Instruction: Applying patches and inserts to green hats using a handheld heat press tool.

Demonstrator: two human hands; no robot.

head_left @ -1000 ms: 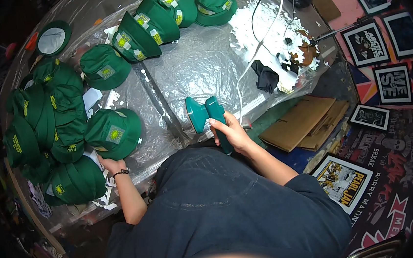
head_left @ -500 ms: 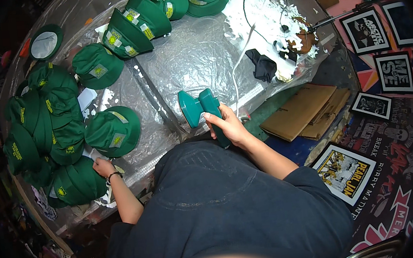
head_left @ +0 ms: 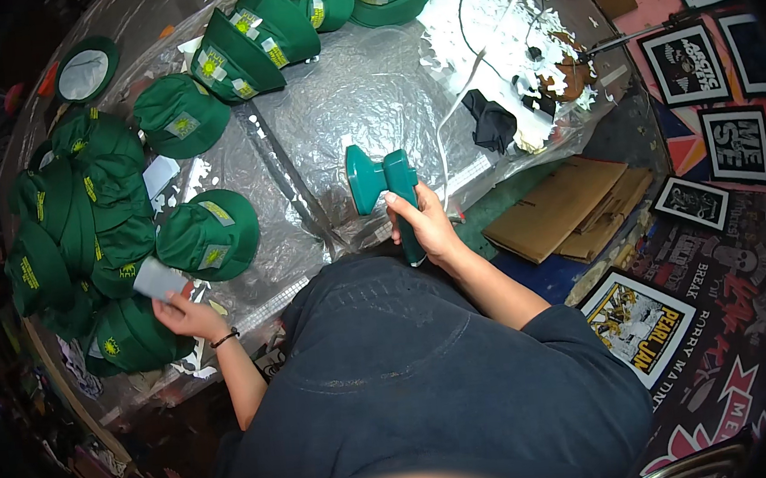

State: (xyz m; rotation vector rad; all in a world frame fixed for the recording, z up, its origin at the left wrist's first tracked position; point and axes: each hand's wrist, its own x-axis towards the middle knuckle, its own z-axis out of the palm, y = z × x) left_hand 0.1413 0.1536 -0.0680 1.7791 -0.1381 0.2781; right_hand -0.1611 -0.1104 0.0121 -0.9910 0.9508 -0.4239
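Observation:
My right hand (head_left: 428, 228) is wrapped round the handle of a teal handheld garment steamer (head_left: 381, 179), its wide flat head turned to the left above the plastic-covered table. Between the fingertips of my left hand (head_left: 191, 318) is a small whitish rectangular card (head_left: 160, 278), slightly blurred, held over the hats. Just beyond it a green bucket hat (head_left: 207, 236) with patches sits by itself. Another green hat (head_left: 133, 337) lies right beside my left hand, at the near end of a heap of green hats (head_left: 66, 207).
More green hats (head_left: 235, 56) stand in a row along the far side. White paper scraps (head_left: 474, 26) spread at the far right, near a black cloth (head_left: 488, 120) and a white cord (head_left: 441, 138). Flat cardboard (head_left: 555, 208) lies right of the table (head_left: 316, 99).
My left hand has lifted from beside the near hat and now holds up the whitish card. The steamer has shifted slightly right and its head has turned a little.

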